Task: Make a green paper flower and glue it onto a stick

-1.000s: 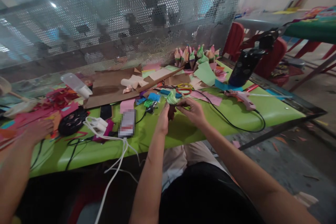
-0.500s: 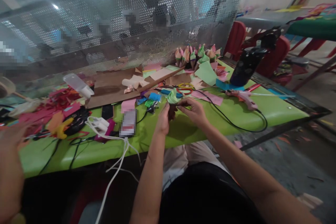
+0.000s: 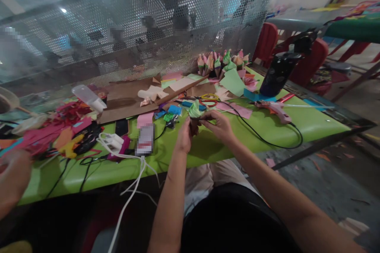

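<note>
Above the green table (image 3: pixel 213 154), a small paper ice cream cone (image 3: pixel 194 110) with a swirled light-green top is held upright. My left hand (image 3: pixel 186 134) is closed around its brown lower part, which the fingers mostly hide. The fingertips of my right hand (image 3: pixel 218 125) pinch at the right side of the cone, just under the green swirl. Behind the hands lie a blue item (image 3: pixel 192 105) and small blue packets (image 3: pixel 175 109). Finished-looking paper cones (image 3: pixel 222 63) in pink, peach and green stand grouped at the back.
A pink glue gun (image 3: pixel 277 111) with a black cord lies right, near a dark tumbler (image 3: pixel 277 75). Left are a phone (image 3: pixel 145 139) on a white cable, a clear bottle (image 3: pixel 89 98) and pink paper scraps (image 3: pixel 41 136). Another person's hand (image 3: pixel 14 178) is at the left edge.
The other person's hand at the left edge has moved lower. My hands and the paper cone stay almost in the same place.
</note>
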`<state>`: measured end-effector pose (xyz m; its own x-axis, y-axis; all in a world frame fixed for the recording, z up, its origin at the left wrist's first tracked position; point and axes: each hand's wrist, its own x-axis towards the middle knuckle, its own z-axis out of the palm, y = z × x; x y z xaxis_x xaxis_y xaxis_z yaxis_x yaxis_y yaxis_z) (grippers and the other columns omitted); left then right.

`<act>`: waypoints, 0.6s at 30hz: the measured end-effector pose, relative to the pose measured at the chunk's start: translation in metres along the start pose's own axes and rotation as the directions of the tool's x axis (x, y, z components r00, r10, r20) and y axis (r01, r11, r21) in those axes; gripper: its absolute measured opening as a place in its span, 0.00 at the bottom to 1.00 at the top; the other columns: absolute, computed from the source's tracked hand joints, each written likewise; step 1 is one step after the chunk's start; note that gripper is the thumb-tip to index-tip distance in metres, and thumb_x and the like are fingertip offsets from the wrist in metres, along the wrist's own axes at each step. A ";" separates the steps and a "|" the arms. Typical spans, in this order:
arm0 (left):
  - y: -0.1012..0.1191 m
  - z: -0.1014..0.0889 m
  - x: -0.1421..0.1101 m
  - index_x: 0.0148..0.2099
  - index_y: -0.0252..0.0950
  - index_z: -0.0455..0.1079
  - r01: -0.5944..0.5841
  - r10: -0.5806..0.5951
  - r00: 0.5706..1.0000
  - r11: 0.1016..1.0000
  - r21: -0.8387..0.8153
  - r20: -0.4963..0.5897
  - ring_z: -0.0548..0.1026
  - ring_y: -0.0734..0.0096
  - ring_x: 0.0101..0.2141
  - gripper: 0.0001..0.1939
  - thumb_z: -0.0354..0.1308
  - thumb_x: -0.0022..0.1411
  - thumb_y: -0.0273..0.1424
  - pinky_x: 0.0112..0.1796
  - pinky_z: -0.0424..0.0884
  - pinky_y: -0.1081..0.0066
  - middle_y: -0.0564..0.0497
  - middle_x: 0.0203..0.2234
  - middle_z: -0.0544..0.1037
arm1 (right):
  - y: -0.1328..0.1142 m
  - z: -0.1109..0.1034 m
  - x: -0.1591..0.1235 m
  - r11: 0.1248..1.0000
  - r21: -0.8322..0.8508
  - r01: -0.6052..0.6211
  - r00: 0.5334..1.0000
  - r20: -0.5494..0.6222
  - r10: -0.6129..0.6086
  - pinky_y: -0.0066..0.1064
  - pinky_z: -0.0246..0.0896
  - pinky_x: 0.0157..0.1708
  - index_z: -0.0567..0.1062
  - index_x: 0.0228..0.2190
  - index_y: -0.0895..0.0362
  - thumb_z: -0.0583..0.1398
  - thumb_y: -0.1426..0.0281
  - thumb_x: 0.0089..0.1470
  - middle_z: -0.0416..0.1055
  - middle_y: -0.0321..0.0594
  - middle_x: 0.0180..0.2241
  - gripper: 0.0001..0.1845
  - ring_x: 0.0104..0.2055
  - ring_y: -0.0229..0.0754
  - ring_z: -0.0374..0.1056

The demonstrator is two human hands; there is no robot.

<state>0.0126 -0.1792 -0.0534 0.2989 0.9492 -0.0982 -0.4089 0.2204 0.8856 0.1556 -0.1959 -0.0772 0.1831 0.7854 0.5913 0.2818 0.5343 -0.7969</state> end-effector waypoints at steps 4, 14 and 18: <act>-0.003 -0.003 -0.001 0.39 0.37 0.70 -0.025 0.025 1.000 1.000 0.017 0.014 0.65 0.78 0.23 0.16 0.67 0.58 0.42 0.23 0.58 0.76 0.56 0.25 0.71 | 0.000 0.000 0.000 1.000 0.019 0.005 1.000 0.004 -0.005 0.36 0.66 0.38 0.79 0.32 0.53 0.65 0.64 0.55 0.77 0.39 0.31 0.06 0.34 0.43 0.70; -0.003 -0.005 -0.002 0.38 0.36 0.71 -0.029 0.029 1.000 1.000 0.004 0.003 0.68 0.79 0.24 0.17 0.70 0.55 0.42 0.23 0.58 0.77 0.57 0.24 0.73 | 0.001 0.001 0.000 0.987 0.143 -0.069 0.997 -0.004 0.071 0.35 0.68 0.38 0.79 0.32 0.54 0.68 0.59 0.51 0.78 0.37 0.30 0.12 0.33 0.42 0.72; -0.003 -0.006 -0.001 0.38 0.37 0.71 -0.016 0.016 1.000 1.000 0.007 0.007 0.68 0.79 0.24 0.15 0.69 0.56 0.41 0.23 0.58 0.77 0.56 0.25 0.73 | 0.001 0.001 0.000 0.980 0.172 -0.099 0.995 0.006 0.099 0.34 0.67 0.36 0.78 0.32 0.54 0.69 0.57 0.50 0.77 0.37 0.29 0.14 0.32 0.41 0.71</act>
<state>0.0086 -0.1799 -0.0586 0.2981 0.9511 -0.0806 -0.4079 0.2033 0.8901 0.1552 -0.1946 -0.0782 0.2047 0.8363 0.5087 0.0961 0.5000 -0.8607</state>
